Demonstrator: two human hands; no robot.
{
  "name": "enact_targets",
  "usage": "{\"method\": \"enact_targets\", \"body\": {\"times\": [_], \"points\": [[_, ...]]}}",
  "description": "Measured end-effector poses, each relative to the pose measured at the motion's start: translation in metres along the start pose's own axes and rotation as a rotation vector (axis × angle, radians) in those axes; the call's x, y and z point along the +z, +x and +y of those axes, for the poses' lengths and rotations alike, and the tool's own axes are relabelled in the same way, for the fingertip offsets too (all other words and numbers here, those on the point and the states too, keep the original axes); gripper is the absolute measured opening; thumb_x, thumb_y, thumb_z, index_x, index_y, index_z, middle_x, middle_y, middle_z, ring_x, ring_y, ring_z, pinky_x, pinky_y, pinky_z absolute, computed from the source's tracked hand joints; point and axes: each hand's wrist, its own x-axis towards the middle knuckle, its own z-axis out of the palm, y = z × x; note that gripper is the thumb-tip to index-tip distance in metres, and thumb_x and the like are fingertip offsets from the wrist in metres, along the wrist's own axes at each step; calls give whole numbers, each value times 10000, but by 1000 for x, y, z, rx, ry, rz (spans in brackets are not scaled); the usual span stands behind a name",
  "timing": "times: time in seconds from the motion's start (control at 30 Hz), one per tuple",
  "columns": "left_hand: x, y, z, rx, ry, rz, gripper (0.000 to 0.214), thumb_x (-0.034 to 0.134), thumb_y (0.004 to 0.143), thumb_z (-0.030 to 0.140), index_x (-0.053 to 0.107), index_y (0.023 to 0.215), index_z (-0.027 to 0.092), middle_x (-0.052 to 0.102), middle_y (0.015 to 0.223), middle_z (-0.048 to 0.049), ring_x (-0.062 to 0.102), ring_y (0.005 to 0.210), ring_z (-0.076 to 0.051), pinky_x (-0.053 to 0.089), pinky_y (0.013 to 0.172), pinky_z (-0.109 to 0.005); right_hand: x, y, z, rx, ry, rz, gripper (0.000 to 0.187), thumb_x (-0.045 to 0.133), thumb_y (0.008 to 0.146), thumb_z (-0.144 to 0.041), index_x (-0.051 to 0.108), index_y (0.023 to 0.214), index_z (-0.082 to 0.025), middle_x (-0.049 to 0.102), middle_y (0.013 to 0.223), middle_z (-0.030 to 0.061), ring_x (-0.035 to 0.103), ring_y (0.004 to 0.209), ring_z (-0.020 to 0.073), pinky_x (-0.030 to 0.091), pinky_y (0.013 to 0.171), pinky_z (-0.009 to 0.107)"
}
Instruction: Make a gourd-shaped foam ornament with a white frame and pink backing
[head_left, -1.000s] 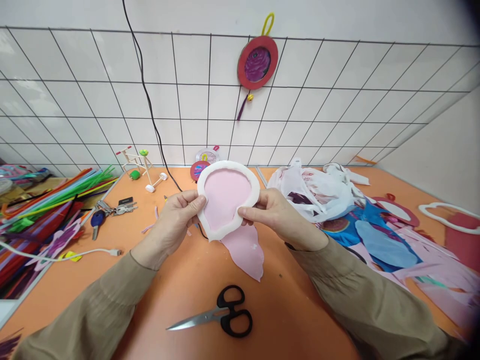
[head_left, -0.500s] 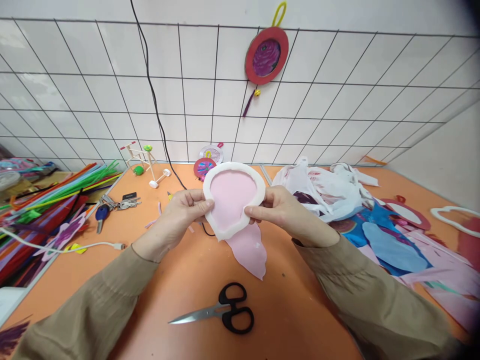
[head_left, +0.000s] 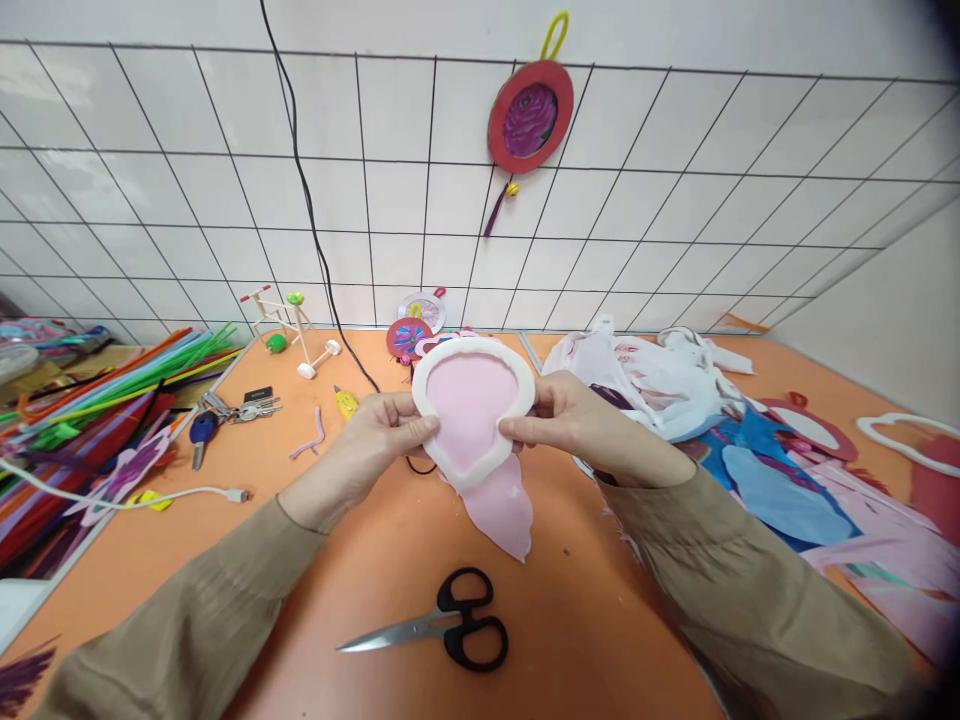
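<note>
I hold a white foam ring frame (head_left: 517,375) with a pink sheet (head_left: 471,405) behind it, raised above the orange table (head_left: 300,560). My left hand (head_left: 375,440) pinches the frame's left edge and my right hand (head_left: 577,425) pinches its right edge, thumbs on the front. A pink tail of the sheet (head_left: 504,512) hangs below the frame. Black-handled scissors (head_left: 442,630) lie shut on the table just in front of me.
A bundle of coloured pipe cleaners (head_left: 97,400), keys (head_left: 225,412) and a white cable (head_left: 150,497) lie at the left. A crumpled plastic bag (head_left: 652,380) and cut foam sheets (head_left: 780,490) cover the right. A red round ornament (head_left: 530,118) hangs on the wire grid wall.
My hands have squeezed the frame a little narrower and shifted it slightly right. The view has drifted a little; the scissors and clutter have stayed put.
</note>
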Motion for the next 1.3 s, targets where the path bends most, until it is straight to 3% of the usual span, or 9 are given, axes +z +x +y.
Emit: {"method": "enact_targets", "body": {"times": [0.3, 0.7, 1.0, 1.3], "points": [[12, 0, -15, 32, -49, 104, 352, 803, 657, 465, 730, 726, 128, 714, 658, -67, 643, 590, -170, 512, 619, -291, -5, 1, 4, 20, -17, -13, 157, 711, 686, -270, 622, 603, -170, 593, 564, -12, 540, 536, 123, 426, 502, 229], [19, -11, -6, 119, 59, 149, 310, 759, 707, 440, 680, 677, 142, 639, 606, -31, 572, 586, -150, 444, 578, -272, -7, -6, -5, -3, -3, -25, 191, 729, 713, -333, 678, 649, -160, 653, 612, 26, 577, 577, 147, 468, 527, 255], [37, -16, 15, 155, 40, 154, 240, 744, 710, 368, 714, 709, 130, 661, 638, -42, 563, 565, -132, 454, 562, -258, -12, -14, -18, -33, 22, 71, 133, 720, 684, -281, 665, 623, -175, 635, 567, 8, 568, 540, 133, 422, 489, 243], [33, -6, 5, 121, -55, 161, 249, 796, 677, 367, 748, 739, 131, 730, 694, -71, 661, 635, -178, 541, 641, -287, -12, -13, -14, -27, 100, 123, 125, 710, 681, -256, 654, 672, -145, 618, 583, 11, 559, 560, 122, 431, 520, 242]]}}
